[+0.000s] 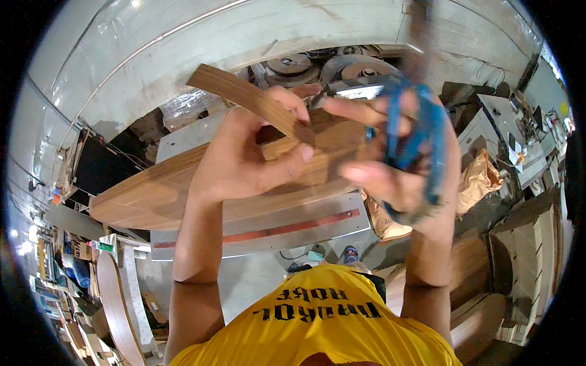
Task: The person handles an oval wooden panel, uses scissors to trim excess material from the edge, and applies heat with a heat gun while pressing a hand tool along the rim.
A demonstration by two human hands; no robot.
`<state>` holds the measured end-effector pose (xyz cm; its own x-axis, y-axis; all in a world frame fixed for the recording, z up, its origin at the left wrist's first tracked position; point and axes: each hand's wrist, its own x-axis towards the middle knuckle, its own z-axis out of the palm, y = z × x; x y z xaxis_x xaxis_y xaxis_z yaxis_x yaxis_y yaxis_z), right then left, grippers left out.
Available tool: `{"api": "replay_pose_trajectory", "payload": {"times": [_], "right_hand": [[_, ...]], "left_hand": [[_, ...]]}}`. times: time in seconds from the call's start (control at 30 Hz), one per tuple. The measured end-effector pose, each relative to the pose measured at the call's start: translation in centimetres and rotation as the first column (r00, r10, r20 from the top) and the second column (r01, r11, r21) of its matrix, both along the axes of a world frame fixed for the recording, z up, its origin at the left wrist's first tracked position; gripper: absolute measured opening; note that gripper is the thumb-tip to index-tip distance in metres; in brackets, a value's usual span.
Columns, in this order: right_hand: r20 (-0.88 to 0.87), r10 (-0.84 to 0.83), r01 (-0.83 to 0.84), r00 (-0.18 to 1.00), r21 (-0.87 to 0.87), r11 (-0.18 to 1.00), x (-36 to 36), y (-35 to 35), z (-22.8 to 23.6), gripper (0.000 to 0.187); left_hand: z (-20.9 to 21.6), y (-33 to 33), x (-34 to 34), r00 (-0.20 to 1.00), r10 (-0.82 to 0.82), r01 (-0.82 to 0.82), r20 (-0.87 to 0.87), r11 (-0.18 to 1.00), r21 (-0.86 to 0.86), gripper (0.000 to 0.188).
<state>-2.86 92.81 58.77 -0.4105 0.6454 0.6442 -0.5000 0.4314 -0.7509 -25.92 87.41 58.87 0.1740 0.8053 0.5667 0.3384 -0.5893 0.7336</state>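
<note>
Wooden strip (245, 99) slants lengthwise up-left, pinched in left hand (235, 161); right hand (410, 185) grasps blurred blue object (434, 137)

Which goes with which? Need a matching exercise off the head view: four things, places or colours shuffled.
Things:
1. Wooden strip
2. Blurred blue object
3. Red strip
4. Shirt

Places or colours:
A. Yellow with black lettering
B. At the right hand
C. Along the grey surface under the long wooden panel
D. In the left hand

Pairs: 1-D, 2-B, 3-C, 4-A
</note>
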Motion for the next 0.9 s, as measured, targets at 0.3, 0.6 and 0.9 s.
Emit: {"api": "replay_pose_trajectory", "payload": {"times": [0.3, 0.6, 0.9], "right_hand": [[0.375, -0.176, 0.122, 0.91, 0.164, 0.979, -3.7, -2.8, 3.6, 0.056], [0.343, -0.166, 0.164, 0.924, 0.036, 0.986, -3.6, -2.6, 3.7, 0.052], [0.224, -0.576, 0.504, 0.786, 0.307, 0.807, 6.6, 7.1, 7.6, 0.032]], "left_hand": [[0.7, -1.9, 0.4, 0.984, 0.149, -0.151, -0.095, 0.988, -0.016, 0.037], [0.5, -1.5, 1.5, 0.912, 0.257, -0.221, -0.321, 0.964, 0.146, 0.039], [1.0, -1.3, 5.3, 0.602, 0.63, -0.619, -0.49, 0.756, 0.212, 0.046]]}}
